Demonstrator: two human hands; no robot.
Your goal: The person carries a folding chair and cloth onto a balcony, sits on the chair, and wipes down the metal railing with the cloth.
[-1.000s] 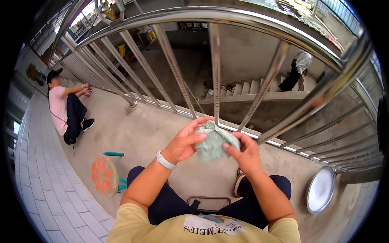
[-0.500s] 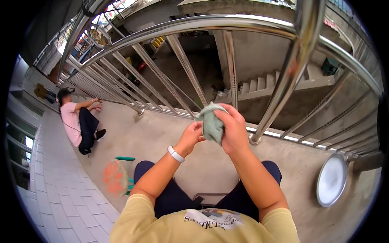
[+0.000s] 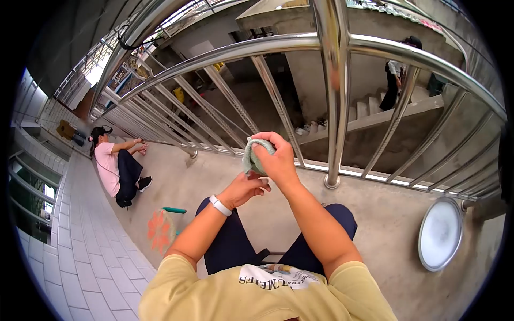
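A grey-green cloth (image 3: 249, 156) is bunched up in my right hand (image 3: 279, 163), whose fingers are wrapped over it in front of the railing. Just below the cloth, my left hand (image 3: 242, 191), with a white band on its wrist, has its fingers loosely bent and apart. Its fingertips come close to the cloth's lower edge; whether they touch it I cannot tell.
A shiny metal railing (image 3: 333, 96) runs ahead of me, with concrete stairs (image 3: 369, 109) beyond it. A person in pink (image 3: 110, 168) crouches at left near a round patterned stool (image 3: 159, 231). At right leans a round metal lid or basin (image 3: 440, 234). Another person (image 3: 395, 77) is on the stairs.
My view has turned to the right. The cloth and my right hand now sit higher over my left hand, and the cloth is bunched smaller. A person has appeared on the stairs.
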